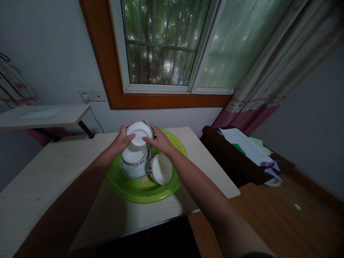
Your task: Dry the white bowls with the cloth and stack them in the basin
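Note:
My left hand (122, 139) and my right hand (160, 139) grip a small white bowl (139, 132) from both sides, thumbs resting on its face. A greyish edge beside my right fingers is too dim to make out. Just below, another white bowl (134, 154) sits on a wider patterned dish (133, 171). To their right, a white bowl with a floral outside (163, 169) lies tilted on its side. Several chopsticks (144, 181) poke out at the front. All this crockery is in a round green plastic basket (150, 197).
The basket stands on a pale wooden table (48, 179). A raised shelf (67, 111) is at the left, near a wall socket (91, 95). Behind is a window (166, 46). A dark brown cabinet (215, 154) with papers (242, 143) stands at the right.

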`<state>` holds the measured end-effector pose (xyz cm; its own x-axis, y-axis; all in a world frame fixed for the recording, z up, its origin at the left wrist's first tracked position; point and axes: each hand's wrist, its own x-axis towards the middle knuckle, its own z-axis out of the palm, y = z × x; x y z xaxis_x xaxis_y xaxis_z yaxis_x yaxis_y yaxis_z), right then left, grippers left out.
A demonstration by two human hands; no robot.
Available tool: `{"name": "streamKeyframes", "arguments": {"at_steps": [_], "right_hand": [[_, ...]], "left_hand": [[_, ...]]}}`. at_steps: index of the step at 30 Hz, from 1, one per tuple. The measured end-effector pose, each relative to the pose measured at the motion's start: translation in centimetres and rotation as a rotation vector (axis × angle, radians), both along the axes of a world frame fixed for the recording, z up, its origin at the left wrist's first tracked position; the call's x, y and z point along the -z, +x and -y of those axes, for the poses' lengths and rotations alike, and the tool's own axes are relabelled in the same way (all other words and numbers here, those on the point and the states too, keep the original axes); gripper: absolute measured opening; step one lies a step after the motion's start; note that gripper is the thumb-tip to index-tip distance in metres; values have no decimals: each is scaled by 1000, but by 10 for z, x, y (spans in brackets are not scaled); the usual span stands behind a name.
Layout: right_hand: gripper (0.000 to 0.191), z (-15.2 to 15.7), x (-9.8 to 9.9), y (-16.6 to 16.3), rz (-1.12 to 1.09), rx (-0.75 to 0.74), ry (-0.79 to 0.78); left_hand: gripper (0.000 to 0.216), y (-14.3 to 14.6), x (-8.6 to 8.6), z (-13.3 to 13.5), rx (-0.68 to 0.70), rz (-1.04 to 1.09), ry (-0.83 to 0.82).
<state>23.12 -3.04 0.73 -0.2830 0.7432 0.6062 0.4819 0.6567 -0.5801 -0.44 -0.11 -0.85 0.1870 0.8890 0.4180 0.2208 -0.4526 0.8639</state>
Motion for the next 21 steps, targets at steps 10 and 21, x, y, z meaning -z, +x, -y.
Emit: {"name": "streamKeyframes", "arguments": {"at_steps": [10,21], "right_hand": [[81,-3,5,-1,-4,-19,-10],[56,19,-18,-4,174,18,240]], "left_hand": [[80,2,-5,4,52,-14,99],[77,8,-26,24,-165,-306,268]]}}
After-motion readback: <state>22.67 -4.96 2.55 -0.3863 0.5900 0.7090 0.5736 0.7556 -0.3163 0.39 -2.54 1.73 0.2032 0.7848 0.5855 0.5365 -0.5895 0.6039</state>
